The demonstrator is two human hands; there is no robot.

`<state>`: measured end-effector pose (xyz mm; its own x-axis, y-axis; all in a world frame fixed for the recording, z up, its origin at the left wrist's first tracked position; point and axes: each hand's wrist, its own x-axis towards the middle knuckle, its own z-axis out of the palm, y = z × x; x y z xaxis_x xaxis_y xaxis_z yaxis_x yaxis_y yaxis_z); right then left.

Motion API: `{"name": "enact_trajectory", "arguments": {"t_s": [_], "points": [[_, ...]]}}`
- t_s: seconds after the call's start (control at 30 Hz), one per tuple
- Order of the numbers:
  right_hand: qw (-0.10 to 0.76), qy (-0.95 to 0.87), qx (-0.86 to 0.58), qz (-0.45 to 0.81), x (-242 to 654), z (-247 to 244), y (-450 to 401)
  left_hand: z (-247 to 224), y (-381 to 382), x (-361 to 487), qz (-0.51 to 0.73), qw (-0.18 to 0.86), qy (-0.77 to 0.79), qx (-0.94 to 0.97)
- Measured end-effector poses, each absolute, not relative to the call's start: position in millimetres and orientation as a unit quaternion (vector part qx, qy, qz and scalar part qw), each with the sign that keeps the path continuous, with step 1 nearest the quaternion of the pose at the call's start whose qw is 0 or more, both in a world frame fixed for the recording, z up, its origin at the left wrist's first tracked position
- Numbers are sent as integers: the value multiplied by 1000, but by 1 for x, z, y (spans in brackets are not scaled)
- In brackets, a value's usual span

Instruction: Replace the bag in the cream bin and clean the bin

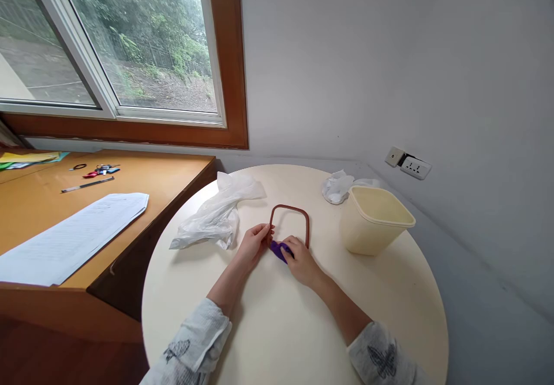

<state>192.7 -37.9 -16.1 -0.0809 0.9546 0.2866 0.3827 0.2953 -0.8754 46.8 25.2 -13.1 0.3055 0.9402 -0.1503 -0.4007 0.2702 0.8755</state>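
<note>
A reddish-brown rectangular ring with rounded corners [307,228], like a bin's rim, is held low over the round table [277,327]. My left hand [252,245] is closed on its left side, near the close corner. In my right hand [302,264], a purple cloth [278,250] is pinched against the ring's near side. The fingers of that hand hide part of both the cloth and the near bar. To the right of my hands stands a cream plastic bin [361,235], upright and without a rim ring.
A crumpled white plastic bag [216,212] lies left of my hands; another [337,187] sits behind the bin. On the wooden desk [182,171] at left are papers [82,238], a pen [88,184] and keys [104,169]. The wall has a power socket [415,167].
</note>
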Motion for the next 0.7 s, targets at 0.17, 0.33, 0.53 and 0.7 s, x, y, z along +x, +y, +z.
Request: {"name": "enact_trajectory", "arguments": {"t_s": [0.17,0.33,0.53,0.7], "points": [[581,-479,-510,415,203,-21,-23,-9,20,48,457,728,339,384],[688,-345,-544,335,220,-14,-18,-5,2,57,409,760,332,381],[576,-528,-596,186,218,-9,-26,-4,-16,77,367,794,310,373],[388,-686,-602,129,203,-20,-28,-4,-15,76,380,807,297,342]]}}
